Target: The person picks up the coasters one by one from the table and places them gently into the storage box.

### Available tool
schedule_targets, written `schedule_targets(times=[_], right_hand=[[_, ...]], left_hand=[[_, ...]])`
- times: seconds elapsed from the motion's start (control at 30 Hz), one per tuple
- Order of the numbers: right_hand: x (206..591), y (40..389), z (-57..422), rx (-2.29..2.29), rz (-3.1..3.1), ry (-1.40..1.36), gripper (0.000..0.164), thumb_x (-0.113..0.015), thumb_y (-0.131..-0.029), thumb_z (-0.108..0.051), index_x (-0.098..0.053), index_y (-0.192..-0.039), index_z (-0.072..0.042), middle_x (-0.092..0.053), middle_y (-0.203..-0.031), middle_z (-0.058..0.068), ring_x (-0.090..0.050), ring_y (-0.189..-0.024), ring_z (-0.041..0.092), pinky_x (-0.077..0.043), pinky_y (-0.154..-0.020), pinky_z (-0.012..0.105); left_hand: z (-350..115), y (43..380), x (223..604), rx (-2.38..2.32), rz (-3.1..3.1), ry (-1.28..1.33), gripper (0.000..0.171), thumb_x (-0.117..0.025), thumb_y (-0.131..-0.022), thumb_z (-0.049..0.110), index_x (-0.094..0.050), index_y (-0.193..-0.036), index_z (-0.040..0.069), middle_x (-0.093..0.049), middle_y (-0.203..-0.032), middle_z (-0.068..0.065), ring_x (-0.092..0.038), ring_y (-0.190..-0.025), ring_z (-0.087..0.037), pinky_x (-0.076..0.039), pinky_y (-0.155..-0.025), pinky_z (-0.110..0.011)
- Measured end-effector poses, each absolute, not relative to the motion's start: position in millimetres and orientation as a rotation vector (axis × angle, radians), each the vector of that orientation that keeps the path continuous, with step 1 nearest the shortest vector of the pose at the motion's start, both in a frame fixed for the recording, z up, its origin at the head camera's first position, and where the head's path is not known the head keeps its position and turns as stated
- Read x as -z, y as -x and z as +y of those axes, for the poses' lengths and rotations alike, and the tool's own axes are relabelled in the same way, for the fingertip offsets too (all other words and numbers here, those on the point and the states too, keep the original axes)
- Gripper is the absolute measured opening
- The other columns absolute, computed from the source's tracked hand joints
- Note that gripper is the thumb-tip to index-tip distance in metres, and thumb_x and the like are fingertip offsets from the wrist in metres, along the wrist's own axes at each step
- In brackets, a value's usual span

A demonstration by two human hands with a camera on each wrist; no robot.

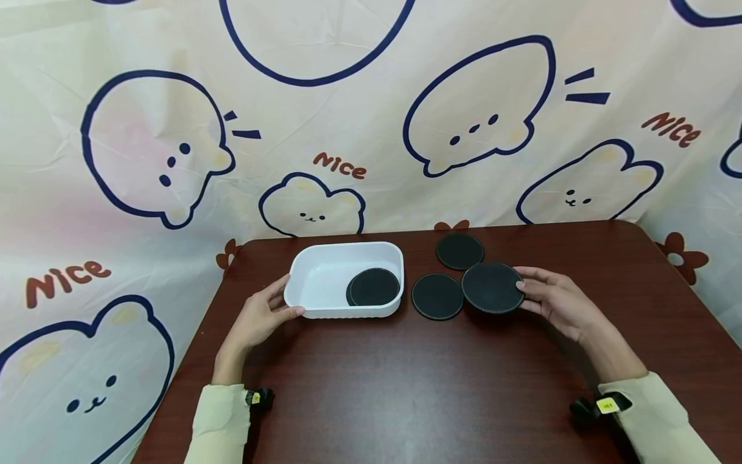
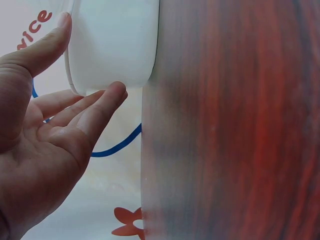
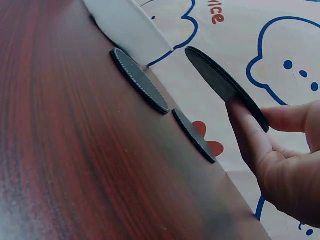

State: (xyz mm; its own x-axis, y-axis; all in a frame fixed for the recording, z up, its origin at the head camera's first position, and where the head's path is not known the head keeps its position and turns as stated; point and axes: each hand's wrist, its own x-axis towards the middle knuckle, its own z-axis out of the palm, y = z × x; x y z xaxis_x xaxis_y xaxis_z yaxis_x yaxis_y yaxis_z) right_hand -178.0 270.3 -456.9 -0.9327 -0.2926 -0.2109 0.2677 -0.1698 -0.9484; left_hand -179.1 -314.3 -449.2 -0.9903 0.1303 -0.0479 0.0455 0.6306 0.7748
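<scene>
My right hand (image 1: 559, 299) pinches the edge of a round black coaster (image 1: 493, 288), raised above the table. In the right wrist view the held coaster (image 3: 225, 82) is tilted, thumb on one face and fingers on the other. Two more black coasters (image 1: 437, 296) (image 1: 460, 251) lie flat beside it. A white plastic tray (image 1: 319, 274) stands to their left, with black coasters (image 1: 375, 287) overlapping in its right part; how many cannot be told. My left hand (image 1: 262, 314) holds the tray's left end, thumb at the front corner, fingers at the side.
The dark brown wooden table (image 1: 406, 386) has its back edge just behind the tray and coasters. A pale cloth (image 1: 382, 129) with cartoon bears hangs behind and around the table. Each wrist bears a small black camera.
</scene>
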Motion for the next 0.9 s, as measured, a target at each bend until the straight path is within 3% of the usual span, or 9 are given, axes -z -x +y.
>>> schedule_targets(times=[0.4,0.9], right_hand=[[443,190,272,2.425,1.482,0.018,0.028,-0.059,-0.109,-0.003,-0.065,-0.134,-0.015,-0.077,-0.125,-0.005,-0.078,-0.110,0.009,-0.065,-0.092,0.028],[443,207,263,2.447,1.507,-0.106,0.041,-0.065,-0.106,-0.006,-0.052,-0.145,-0.014,-0.073,-0.124,-0.008,-0.077,-0.105,0.007,-0.065,-0.089,0.025]], left_hand=[[-315,180,450,-1.298,2.749,-0.162,0.094,-0.084,-0.095,0.029,-0.031,-0.169,0.006,-0.044,-0.166,-0.027,-0.057,-0.144,-0.043,-0.057,-0.106,-0.051],[-316,179,451,-1.317,2.740,-0.160,0.095,-0.086,-0.094,0.024,-0.031,-0.169,0.005,-0.044,-0.166,-0.027,-0.057,-0.144,-0.042,-0.057,-0.105,-0.050]])
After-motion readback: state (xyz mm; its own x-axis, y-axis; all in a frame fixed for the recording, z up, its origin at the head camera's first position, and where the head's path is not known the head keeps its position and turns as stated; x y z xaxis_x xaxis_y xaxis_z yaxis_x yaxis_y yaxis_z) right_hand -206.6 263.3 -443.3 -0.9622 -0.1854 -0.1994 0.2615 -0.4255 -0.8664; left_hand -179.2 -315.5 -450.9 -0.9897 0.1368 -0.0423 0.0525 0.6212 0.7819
